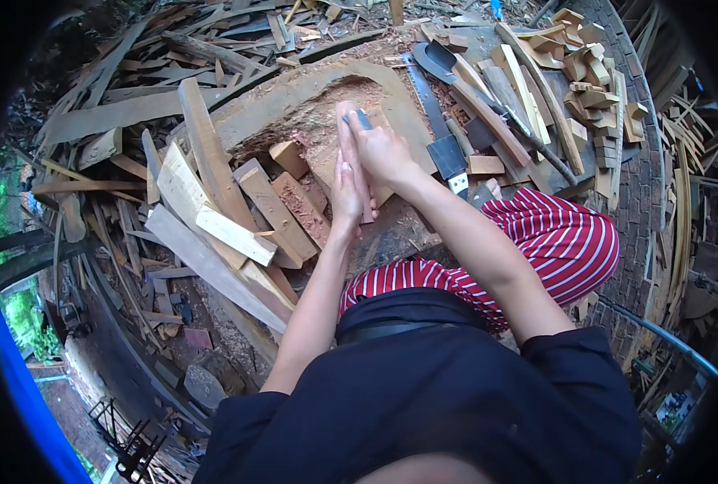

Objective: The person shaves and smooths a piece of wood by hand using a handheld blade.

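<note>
My left hand (346,196) is wrapped round the lower part of a pale reddish wooden piece (347,129), which is tilted upright in front of my knees. My right hand (381,152) is closed against the piece's upper right side. A small blue-grey item (364,119) shows at its fingers, pressed near the wood; its kind cannot be made out. Behind both hands lies a thick wooden work block (407,105) with a hollow full of reddish shavings. Cut wood blocks (301,206) lie just left of my left hand.
A hand saw (425,93) with a dark handle lies right of the block, beside a long-handled tool with a dark curved head (434,60). Stacked wooden pieces (588,68) stand at the far right. Planks (206,153) lean at the left, with scrap wood behind.
</note>
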### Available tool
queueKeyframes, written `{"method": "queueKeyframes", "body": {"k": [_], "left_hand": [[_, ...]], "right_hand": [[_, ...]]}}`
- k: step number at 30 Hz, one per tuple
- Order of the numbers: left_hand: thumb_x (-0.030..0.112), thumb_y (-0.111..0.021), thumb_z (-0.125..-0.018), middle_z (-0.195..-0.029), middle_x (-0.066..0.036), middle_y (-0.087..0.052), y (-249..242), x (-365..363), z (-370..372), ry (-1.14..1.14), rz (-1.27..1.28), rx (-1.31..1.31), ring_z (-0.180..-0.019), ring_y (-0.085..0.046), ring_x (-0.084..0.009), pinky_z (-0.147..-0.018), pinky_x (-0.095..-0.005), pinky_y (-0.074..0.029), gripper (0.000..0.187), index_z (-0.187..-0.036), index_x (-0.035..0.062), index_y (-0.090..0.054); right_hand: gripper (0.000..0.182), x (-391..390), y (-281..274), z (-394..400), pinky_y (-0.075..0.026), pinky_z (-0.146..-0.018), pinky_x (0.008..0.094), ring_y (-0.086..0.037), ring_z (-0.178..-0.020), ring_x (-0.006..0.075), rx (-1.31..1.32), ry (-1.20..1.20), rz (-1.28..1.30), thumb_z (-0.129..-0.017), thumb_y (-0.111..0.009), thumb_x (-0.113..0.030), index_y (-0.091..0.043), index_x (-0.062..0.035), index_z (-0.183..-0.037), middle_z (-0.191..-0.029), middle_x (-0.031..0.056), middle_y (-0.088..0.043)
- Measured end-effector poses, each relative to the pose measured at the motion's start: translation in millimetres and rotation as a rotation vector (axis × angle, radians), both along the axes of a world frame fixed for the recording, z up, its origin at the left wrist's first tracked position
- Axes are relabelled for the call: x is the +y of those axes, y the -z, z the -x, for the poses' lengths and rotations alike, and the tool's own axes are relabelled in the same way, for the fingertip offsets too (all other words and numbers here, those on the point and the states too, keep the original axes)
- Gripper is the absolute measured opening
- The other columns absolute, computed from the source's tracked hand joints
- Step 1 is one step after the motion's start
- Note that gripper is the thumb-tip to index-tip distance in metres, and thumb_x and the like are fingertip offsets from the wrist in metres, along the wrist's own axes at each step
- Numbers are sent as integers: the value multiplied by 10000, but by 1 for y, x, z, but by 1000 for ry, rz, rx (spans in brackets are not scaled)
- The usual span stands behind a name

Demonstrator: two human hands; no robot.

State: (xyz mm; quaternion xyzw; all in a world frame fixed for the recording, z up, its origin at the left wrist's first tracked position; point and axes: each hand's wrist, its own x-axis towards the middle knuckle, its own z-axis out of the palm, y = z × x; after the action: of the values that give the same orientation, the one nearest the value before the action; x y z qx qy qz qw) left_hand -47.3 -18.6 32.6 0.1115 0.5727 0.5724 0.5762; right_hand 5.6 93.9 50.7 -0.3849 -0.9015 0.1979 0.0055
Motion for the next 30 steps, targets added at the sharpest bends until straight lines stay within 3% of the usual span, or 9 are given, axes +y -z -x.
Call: {"method": "queueKeyframes", "body": {"k": [5, 6, 9, 14, 17, 21, 24, 26, 30], "left_hand": [[309, -213, -1033, -853, -139, -622, 90, 9, -3, -202, -226, 485, -509, -573, -162, -386, -293, -467, 480, -1472, 114, -204], [309, -213, -1033, -853, -139, -622, 70, 6, -4, -197, -220, 481, -509, -573, -162, -386, -293, -467, 480, -1472, 114, -204], [351, -207, -1030, -716, -97, -560, 0, 0, -4, 22, -55, 116, -461, -513, -148, -366, -280, -440, 509, -1484, 130, -147], [369, -202, -1028, -691, -81, -527, 6, 4, -3, 3, -10, 71, -459, -495, -144, -366, -277, -436, 518, -1490, 149, -118], [389, -207, -1025, -707, -72, -494, 40, 5, -2, -34, -192, 167, -452, -490, -138, -372, -277, -451, 524, -1491, 185, -82], [419, -221, -1020, -688, -72, -481, 14, -1, 0, 25, 57, -74, -459, -491, -148, -360, -285, -451, 501, -1481, 256, -110], [518, -253, -995, -675, -61, -454, 9, -4, -1, -24, 67, -111, -447, -454, -148, -357, -272, -413, 436, -1248, 172, -331], [487, -273, -1003, -689, -63, -461, 12, -8, 9, 13, 82, -208, -463, -465, -149, -363, -287, -420, 414, -1297, 196, -302], [419, -280, -1018, -733, -62, -489, 8, -18, 10, 35, -126, -412, -486, -477, -153, -399, -288, -444, 385, -1334, 200, -302]], "right_hand": [[622, -56, -18, -36, -549, -578, 480, -662, -651, 394, -17, -91, -25, -866, -571, -243, -314, -149, -1425, -729, 234, -649], [622, -55, -16, -34, -549, -578, 480, -662, -651, 394, -21, -87, -18, -866, -571, -243, -314, -149, -1425, -729, 234, -649], [498, -14, 0, -2, -545, -582, 478, -669, -692, 379, 22, 3, -71, -877, -557, -210, -374, -109, -1330, -736, 215, -653], [586, -7, 16, 6, -536, -589, 487, -668, -718, 390, 106, 32, -67, -885, -544, -210, -263, -100, -1388, -763, 238, -653], [598, -36, -24, -15, -534, -617, 498, -662, -756, 410, -16, -22, 70, -891, -532, -228, -251, -105, -1404, -818, 265, -648], [536, 14, 1, 16, -532, -655, 508, -661, -773, 414, 3, 61, 130, -916, -491, -256, -313, -93, -1394, -880, 263, -653], [441, 70, 54, 38, -531, -702, 503, -663, -797, 397, 74, 96, 154, -939, -441, -253, -395, -76, -1340, -924, 248, -654], [392, 79, 55, 30, -528, -741, 498, -661, -831, 389, 100, 78, 195, -947, -418, -244, -457, -71, -1297, -963, 242, -651], [441, 38, -10, -9, -532, -727, 471, -668, -814, 369, 164, 285, 558, -947, -423, -255, -437, -169, -1379, -965, 253, -652]]}}
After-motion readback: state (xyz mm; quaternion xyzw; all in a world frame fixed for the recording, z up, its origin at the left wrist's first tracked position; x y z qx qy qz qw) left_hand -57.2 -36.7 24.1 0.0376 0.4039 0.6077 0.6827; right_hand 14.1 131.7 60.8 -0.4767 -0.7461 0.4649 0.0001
